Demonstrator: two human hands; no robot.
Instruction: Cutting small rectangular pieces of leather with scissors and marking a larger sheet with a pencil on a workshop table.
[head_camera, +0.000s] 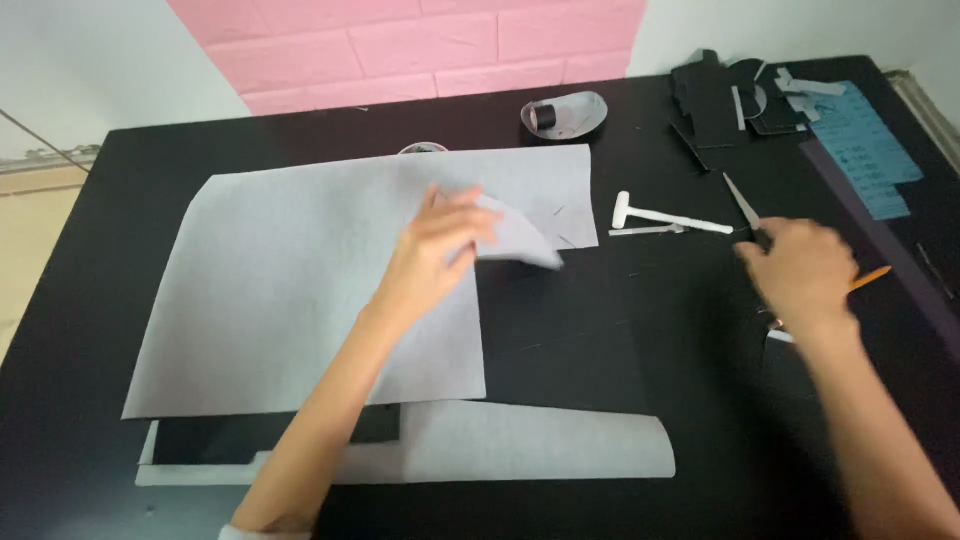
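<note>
Left hand (440, 250) pinched a blurred cut piece (520, 235) of sheet (290, 290); right hand (800, 272) gripped scissors (745, 205), handles hidden

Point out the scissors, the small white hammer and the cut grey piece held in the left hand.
scissors (743, 203): head view, on the bare blade above the right hand.
small white hammer (670, 219): head view, mid-handle.
cut grey piece (522, 238): head view, on its curved free end.

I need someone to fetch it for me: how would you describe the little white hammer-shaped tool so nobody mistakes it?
On the black table, look just past the right edge of the big grey sheet. The white tool lies flat between that sheet and the right hand, the only solid white stick with a crosswise head.
</note>
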